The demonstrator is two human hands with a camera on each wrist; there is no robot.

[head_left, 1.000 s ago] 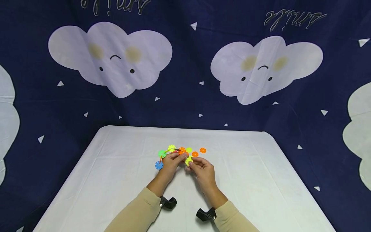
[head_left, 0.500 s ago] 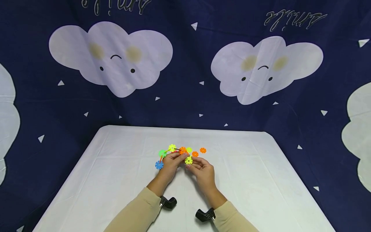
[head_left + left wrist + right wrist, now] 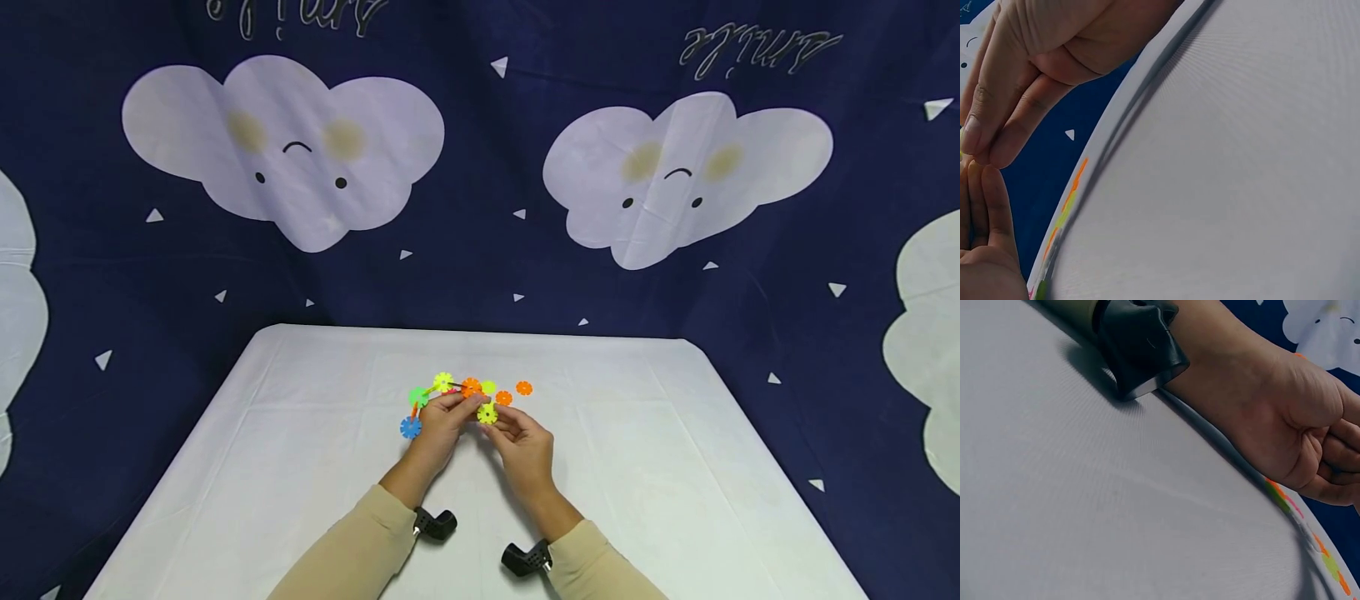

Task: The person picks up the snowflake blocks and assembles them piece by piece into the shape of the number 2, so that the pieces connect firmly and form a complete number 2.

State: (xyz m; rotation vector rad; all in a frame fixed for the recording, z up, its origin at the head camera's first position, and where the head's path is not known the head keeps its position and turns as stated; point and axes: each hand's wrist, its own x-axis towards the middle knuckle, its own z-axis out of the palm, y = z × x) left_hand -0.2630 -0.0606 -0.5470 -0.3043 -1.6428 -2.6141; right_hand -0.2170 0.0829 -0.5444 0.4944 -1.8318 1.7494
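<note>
- Two beige sleeves [image 3: 352,542] come in at the near edge, each wrist wearing a small black camera [image 3: 437,525].
- Right of centre, the right hand [image 3: 527,457] has bent fingers and pinches the lower right edge of a bright yellow, flat, flower-shaped disc, seemingly plastic [image 3: 487,414]. That disc sits between the hands, its round face showing.
- Left of it, the left hand [image 3: 444,433] is curled around one end of a string of notched discs, with its thumb at the yellow disc's upper edge (just what lies under that thumb is hidden).
- What has just changed: a second ago the right thumb lay over the yellow disc's face; now it is lower, at the rim, and the disc shows more fully. For the joining work, I take this as an adjusted hold rather than a release. Whether the disc is slotted into the string, I cannot tell.
- The string arches leftward out of the left hand: a round orange disc [image 3: 471,387], a pale yellow disc [image 3: 443,382], a green disc [image 3: 418,397] and, at the near left end, a blue disc [image 3: 411,427], with edge-on pieces linking them.
- Just beyond the right fingers, a yellow-green disc [image 3: 489,387] and two orange discs [image 3: 504,398] [image 3: 524,388] appear to lie loose on the white-covered table [image 3: 300,467].
- Farthest back hangs a navy cloth printed with white clouds [image 3: 487,167] (their faces upside down).
</note>
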